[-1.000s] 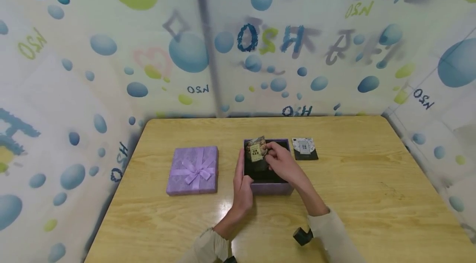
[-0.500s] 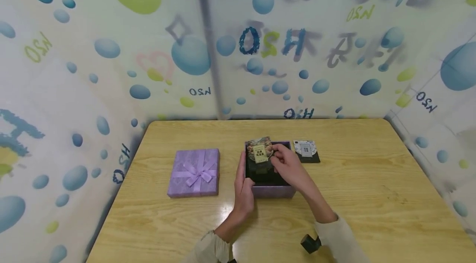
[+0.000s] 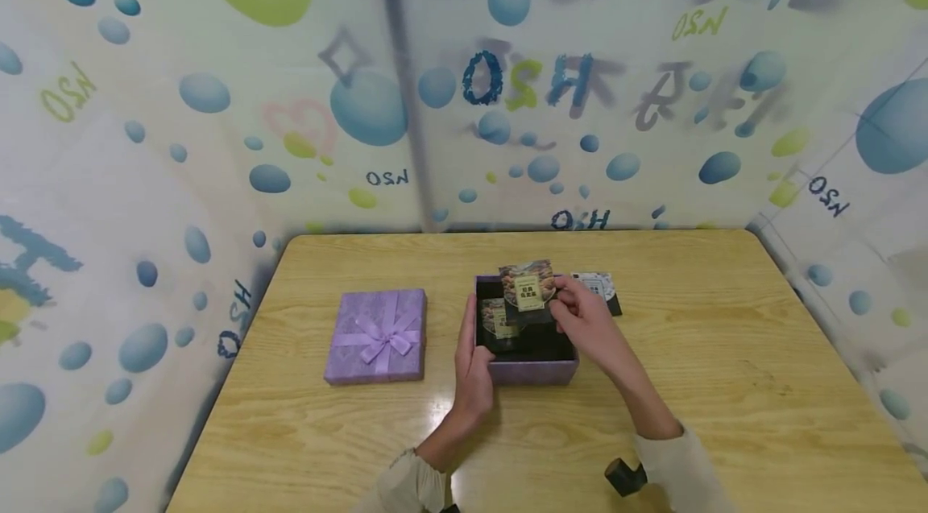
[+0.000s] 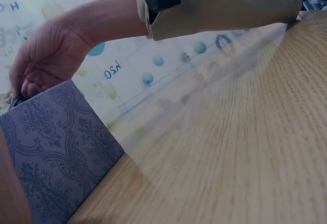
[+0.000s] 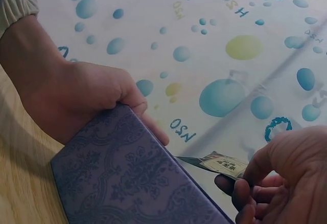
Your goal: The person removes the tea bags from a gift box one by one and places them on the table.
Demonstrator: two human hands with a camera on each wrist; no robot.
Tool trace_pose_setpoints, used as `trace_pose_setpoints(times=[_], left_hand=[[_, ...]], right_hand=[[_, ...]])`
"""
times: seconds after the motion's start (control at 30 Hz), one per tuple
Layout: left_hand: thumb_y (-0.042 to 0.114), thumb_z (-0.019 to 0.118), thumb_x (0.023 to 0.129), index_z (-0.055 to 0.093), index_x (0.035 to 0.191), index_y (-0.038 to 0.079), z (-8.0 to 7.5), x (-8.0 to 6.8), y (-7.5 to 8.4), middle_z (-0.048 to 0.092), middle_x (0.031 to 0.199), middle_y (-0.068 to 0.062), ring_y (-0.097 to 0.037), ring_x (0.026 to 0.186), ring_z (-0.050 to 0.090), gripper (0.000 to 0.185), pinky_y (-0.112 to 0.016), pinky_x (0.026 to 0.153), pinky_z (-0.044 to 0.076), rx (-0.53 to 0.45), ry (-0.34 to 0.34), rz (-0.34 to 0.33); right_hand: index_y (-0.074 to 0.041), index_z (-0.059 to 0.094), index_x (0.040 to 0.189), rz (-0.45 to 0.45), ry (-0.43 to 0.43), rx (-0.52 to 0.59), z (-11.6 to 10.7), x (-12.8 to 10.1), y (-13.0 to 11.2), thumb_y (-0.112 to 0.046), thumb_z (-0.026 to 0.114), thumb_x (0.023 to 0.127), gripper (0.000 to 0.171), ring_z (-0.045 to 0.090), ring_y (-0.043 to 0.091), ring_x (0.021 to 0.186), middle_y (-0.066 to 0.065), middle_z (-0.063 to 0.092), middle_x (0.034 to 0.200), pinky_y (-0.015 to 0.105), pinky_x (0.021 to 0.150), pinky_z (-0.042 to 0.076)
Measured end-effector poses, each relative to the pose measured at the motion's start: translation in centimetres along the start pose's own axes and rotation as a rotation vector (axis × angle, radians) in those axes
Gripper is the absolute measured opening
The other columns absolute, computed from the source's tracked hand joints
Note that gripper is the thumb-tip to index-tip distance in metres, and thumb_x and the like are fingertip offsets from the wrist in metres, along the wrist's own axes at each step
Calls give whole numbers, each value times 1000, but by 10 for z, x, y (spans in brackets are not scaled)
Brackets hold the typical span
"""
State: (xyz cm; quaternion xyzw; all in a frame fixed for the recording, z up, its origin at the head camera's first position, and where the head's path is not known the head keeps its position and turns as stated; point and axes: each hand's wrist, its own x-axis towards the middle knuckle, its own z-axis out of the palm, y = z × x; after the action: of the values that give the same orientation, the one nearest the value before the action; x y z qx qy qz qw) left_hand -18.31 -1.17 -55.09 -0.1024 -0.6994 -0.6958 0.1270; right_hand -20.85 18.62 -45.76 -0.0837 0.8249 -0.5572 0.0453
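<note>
An open purple box with a dark interior stands mid-table. My left hand holds its left side, fingers along the outer wall and thumb over the near corner; the right wrist view shows this hand at the patterned box wall. Between thumb and fingers, my right hand pinches a small printed sachet by its right edge, above the box. Another sachet of similar print lies inside, partly covered by the held one. In the left wrist view, the right hand is above the box rim.
The purple lid with a ribbon bow lies to the left of the box. A black-and-white sachet lies right of the box, partly behind my right hand. The wooden table meets a patterned curtain-like wall at its back edge.
My right hand has moved right with the pinched sachet, uncovering another sachet inside the box. It now partly hides the black-and-white sachet. The left hand stays on the box.
</note>
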Motion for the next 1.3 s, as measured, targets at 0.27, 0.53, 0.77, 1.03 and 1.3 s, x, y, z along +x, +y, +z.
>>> trace_pose_setpoints(times=[0.27, 0.53, 0.77, 1.03, 1.3], left_hand=[[-11, 32, 81, 22, 166, 3, 0, 0, 1, 23, 172, -12, -28, 159, 16, 86, -16, 121, 15, 9, 4, 3], [-11, 31, 83, 22, 167, 5, 0, -1, 1, 22, 173, -8, -27, 159, 15, 86, -16, 120, 15, 8, 2, 1], [-11, 31, 84, 21, 167, 5, 0, 0, 1, 22, 173, -5, -25, 159, 14, 85, -16, 121, 14, 1, -10, 1], [-12, 31, 84, 21, 166, 4, -1, -1, 0, 21, 173, -10, -27, 159, 14, 85, -16, 121, 14, 6, -15, 10], [-11, 30, 85, 19, 166, 1, -1, -1, 0, 20, 173, -5, -26, 159, 13, 83, -16, 121, 14, 9, -24, 1]], right_hand=[[7, 50, 138, 14, 18, 42, -14, 2, 6, -3, 48, 107, 33, 56, 28, 71, 4, 42, 75, 32, 64, 49], [9, 50, 136, 26, 35, 41, -28, 5, 11, -2, 48, 106, 32, 55, 21, 72, 8, 47, 77, 30, 65, 47], [11, 51, 135, 17, 74, 50, -46, 4, 12, -4, 49, 107, 32, 56, 17, 71, 11, 55, 83, 26, 64, 50], [11, 47, 143, 28, 131, 18, -68, 2, 15, -11, 51, 108, 41, 58, 15, 71, 9, 59, 84, 27, 62, 47], [12, 44, 145, 61, 143, -6, -83, 1, 21, -13, 48, 110, 44, 53, 11, 68, 4, 58, 81, 27, 59, 43]])
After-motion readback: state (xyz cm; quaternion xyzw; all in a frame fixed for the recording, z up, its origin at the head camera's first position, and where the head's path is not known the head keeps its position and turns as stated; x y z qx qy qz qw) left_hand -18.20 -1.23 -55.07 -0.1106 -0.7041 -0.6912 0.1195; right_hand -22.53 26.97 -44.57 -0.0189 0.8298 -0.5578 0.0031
